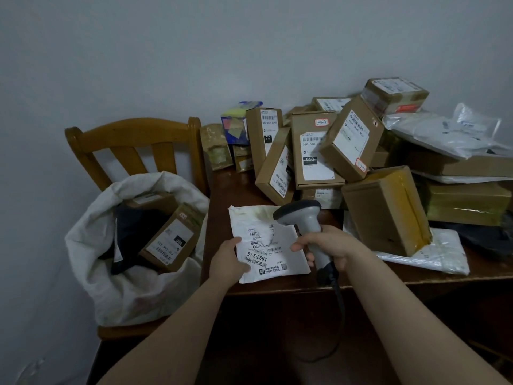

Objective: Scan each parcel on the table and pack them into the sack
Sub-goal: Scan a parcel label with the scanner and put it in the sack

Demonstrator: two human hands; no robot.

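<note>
Dark brown wooden table heaped with brown cardboard parcels, one soft mailer up for its scan
The white woven sack sits open on the wooden chair just left of the table, with boxes inside. The flat white plastic mailer bag is over the table's near edge, label up; it looks light, limp and a little slick, so it would likely fold if held by one corner. The grey handheld barcode scanner points down at the label, its grip wrapped by the right hand. The left hand pinches the mailer's left edge, thumb on top, a sound place to carry it from
</note>
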